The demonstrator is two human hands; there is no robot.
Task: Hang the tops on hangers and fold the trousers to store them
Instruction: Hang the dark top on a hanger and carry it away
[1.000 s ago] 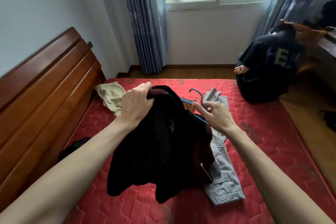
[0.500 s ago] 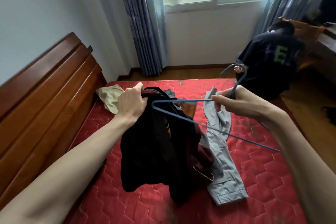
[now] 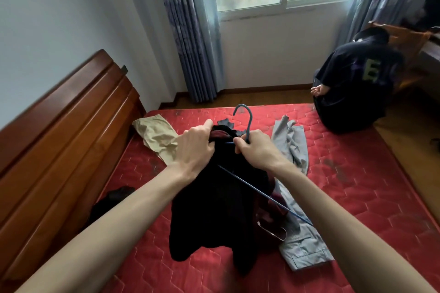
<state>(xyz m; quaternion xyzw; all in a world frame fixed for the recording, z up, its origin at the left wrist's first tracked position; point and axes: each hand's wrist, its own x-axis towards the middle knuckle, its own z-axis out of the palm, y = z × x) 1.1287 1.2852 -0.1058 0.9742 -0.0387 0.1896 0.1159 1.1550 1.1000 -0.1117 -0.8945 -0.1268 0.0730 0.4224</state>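
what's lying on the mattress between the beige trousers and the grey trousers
In the head view, the dark top, held up by both hands with the blue hanger, hangs between the beige trousers and grey trousers.

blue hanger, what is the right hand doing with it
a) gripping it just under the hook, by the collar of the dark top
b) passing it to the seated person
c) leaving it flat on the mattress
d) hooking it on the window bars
a: the right hand curls round the blue hanger just below its hook, close to the collar of the dark top, which the left hand grips.
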